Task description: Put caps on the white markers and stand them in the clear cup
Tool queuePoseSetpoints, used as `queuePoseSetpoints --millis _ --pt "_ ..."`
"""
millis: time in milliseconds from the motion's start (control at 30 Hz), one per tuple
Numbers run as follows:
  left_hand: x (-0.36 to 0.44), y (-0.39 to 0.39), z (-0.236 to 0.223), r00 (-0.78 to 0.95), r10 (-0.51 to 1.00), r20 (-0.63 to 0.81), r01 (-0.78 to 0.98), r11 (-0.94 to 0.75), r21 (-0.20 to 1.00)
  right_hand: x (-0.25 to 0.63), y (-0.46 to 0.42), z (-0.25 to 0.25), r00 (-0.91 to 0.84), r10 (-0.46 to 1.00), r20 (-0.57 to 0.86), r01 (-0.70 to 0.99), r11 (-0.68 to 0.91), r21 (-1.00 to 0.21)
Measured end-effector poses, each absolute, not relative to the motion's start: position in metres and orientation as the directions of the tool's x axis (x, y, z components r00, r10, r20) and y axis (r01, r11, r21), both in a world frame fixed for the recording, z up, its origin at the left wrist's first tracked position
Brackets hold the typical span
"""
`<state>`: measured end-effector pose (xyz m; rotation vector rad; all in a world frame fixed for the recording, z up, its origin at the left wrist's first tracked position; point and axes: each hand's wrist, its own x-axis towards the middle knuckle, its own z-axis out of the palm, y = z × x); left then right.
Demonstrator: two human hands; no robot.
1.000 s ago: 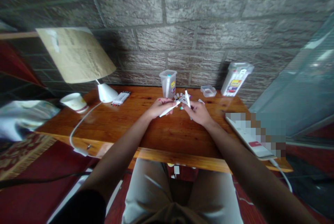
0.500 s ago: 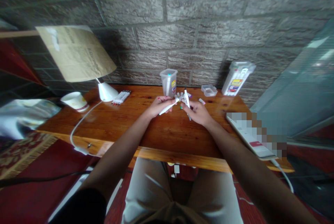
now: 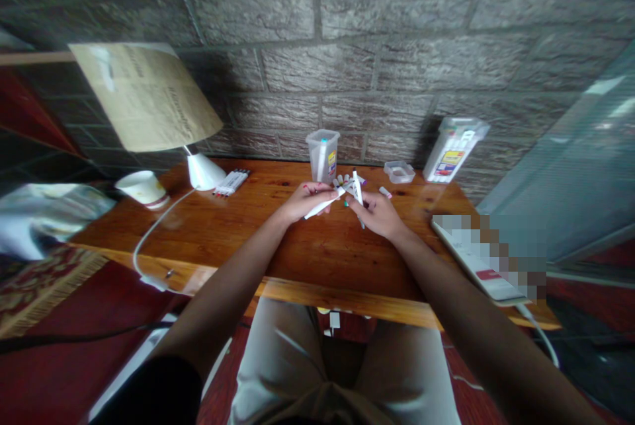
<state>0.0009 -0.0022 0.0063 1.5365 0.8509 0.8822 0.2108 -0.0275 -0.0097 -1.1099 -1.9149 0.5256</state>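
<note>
Over the middle of the wooden table (image 3: 223, 233), my left hand (image 3: 303, 201) is closed around a white marker (image 3: 321, 206) that points up to the right. My right hand (image 3: 376, 213) grips a second white marker (image 3: 357, 188), held nearly upright. The two markers' tips come close together between the hands. Just behind the hands lies a small heap of loose markers (image 3: 347, 182). A clear plastic cup (image 3: 322, 155) with a marker in it stands behind the heap.
A desk lamp (image 3: 149, 104) with a paper shade stands at the back left, beside a paper cup (image 3: 141, 188) and a row of markers (image 3: 231, 182). A small clear lid (image 3: 399, 172) and a clear marker box (image 3: 454, 149) are at the back right. A white device (image 3: 476, 263) lies at the right edge.
Both hands keep their markers and stay almost in place. The view has shifted slightly, nothing else has moved.
</note>
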Motion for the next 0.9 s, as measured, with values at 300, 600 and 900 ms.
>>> queuePoseSetpoints --millis 300,600,900 --pt "-0.0001 -0.0032 0.0068 0.476 0.875 0.087 0.054 -0.128 0.990 0.2108 -0.0272 -0.0087 -0.262 0.849 0.459 0.493 0.526 -0.693" --pt "-0.0015 -0.0016 0.0077 0.480 0.875 0.067 0.077 -0.118 0.990 0.2106 -0.0276 -0.0115 -0.301 0.851 0.431 0.505 0.526 -0.685" --pt "-0.0032 0.0014 0.0064 0.436 0.898 0.054 0.115 -0.115 0.987 0.2095 -0.0307 -0.0065 -0.296 0.841 0.453 0.459 0.541 -0.705"
